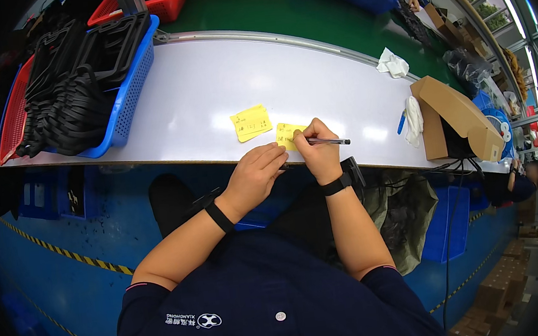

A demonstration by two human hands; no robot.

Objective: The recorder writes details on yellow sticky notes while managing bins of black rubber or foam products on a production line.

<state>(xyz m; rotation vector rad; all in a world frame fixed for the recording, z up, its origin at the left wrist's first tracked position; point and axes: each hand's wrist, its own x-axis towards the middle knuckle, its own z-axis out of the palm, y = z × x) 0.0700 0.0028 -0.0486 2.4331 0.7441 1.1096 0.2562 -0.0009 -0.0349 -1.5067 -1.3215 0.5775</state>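
Observation:
My right hand (pixel 323 155) is closed round a pen (pixel 334 141), whose tip meets a yellow sticky note (pixel 285 131) with handwriting on it. The note lies near the table's front edge. Beside its lower left corner is my left hand (pixel 254 177), fingers pressed together and curled at the edge. A small dark thing shows by its fingertips, too hidden to name. Just left of the first note lies a second yellow sticky note (pixel 252 123), also written on. Both lie on the white table (pixel 191 98).
Blue basket (pixel 134 77) and red basket (pixel 17 121) at left hold black plastic frames and curved black parts. To the right are an open cardboard box (pixel 433 123), a white glove (pixel 413 120) and crumpled tissue (pixel 392 63). Another person's hand (pixel 414 3) shows far right.

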